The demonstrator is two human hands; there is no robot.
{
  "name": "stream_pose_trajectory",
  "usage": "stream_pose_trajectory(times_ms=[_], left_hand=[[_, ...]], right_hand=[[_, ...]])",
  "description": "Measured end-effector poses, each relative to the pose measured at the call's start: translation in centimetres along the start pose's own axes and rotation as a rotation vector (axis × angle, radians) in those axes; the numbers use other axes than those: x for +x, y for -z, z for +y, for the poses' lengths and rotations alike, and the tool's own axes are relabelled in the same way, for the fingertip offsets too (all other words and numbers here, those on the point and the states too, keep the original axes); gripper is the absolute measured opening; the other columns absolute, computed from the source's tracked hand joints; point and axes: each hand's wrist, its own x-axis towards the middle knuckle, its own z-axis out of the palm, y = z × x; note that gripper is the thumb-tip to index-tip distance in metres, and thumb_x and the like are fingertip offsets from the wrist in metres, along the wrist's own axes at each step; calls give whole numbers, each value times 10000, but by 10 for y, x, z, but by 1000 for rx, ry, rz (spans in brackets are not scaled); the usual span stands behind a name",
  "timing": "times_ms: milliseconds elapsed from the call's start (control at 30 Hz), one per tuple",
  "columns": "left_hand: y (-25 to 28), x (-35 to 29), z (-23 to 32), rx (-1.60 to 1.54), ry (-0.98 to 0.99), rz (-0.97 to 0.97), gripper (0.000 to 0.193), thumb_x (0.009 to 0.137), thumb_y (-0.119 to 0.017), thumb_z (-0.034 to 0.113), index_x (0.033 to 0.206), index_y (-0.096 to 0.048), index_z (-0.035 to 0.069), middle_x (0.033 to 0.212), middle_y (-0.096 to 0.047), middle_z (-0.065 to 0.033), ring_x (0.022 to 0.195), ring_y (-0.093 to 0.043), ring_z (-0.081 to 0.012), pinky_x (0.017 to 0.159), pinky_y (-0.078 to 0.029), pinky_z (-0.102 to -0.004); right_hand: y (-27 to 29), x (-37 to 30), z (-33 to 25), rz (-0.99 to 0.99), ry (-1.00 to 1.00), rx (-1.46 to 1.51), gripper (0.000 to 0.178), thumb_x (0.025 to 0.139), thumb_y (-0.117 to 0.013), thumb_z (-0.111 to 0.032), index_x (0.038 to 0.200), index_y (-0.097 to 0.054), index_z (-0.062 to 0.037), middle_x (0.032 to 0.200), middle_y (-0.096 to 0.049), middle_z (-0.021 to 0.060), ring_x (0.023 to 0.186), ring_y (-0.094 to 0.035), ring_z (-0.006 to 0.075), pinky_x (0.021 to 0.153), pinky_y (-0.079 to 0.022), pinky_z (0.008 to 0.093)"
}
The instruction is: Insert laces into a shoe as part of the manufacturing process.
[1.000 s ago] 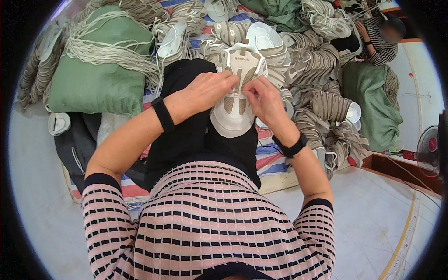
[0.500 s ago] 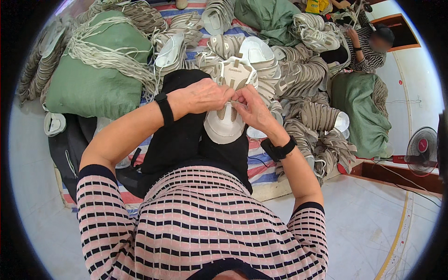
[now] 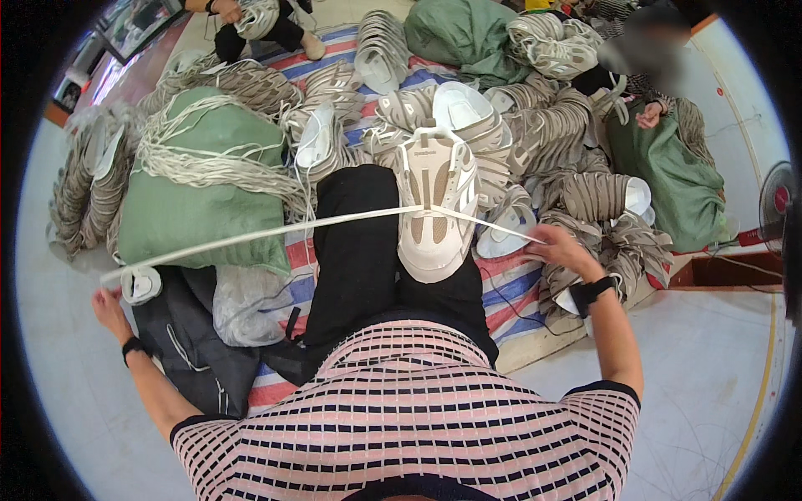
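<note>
A beige-and-white shoe upper [image 3: 428,255] rests on my black-trousered lap, toe towards me. Through its lowest eyelets near the toe runs a cream shoelace [image 3: 351,220], its two ends drawn out sideways. The longer end stretches far left to my left hand [image 3: 110,307], which pinches it out over the floor. My right hand [image 3: 561,250] grips the shorter end between thumb and fingers, just beyond a pile of uppers. Both sides of the lace look taut.
A green sack [image 3: 205,221] bearing a bundle of laces [image 3: 209,167] stands at left. Stacked uppers [image 3: 551,125] spread over the striped sheet [image 3: 301,250]. A plastic bag [image 3: 242,309] lies near my left leg. At right are a co-worker's hand [image 3: 650,115] and a fan [image 3: 777,196].
My hands were together over the shoe upper; now they are wide apart, pulling the lace out to both sides. The view has shifted, and another person shows at the top left.
</note>
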Motion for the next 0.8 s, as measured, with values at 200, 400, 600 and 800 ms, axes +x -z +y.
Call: stream_pose_trajectory(times_ms=[200,400,600,800], left_hand=[[-79,-28,-42,-722,498,71,280,937,-375,104,1091,-464,-112,1157,-563,-231,1066,-579,-308,941,-481,-372],[-253,-18,163,-1264,816,-716,159,939,-378,115,980,-457,-16,682,-307,-12,581,-294,-120,498,-274,-247],[-277,-211,443,-1105,208,-1192,175,928,-486,157,903,-573,7,780,-524,-16,706,-498,-119,660,-434,-267],[-302,-262,479,-1049,425,-1351,170,951,-440,230,829,-503,131,669,-479,49,536,-440,-49,465,-330,-207]], right_hand=[[145,-90,50,404,-466,6,115,763,-686,-175,810,-654,-74,625,-557,-30,508,-455,61,442,-327,219],[156,-68,-141,165,6,-838,196,782,-673,-156,687,-575,-14,567,-490,2,531,-408,89,478,-360,289],[-5,-27,-284,185,688,-949,240,852,-577,-274,813,-613,-40,704,-605,152,684,-599,332,600,-468,401],[-31,21,-279,385,767,-1008,258,858,-579,-305,829,-594,-49,658,-598,165,627,-596,344,552,-451,431]])
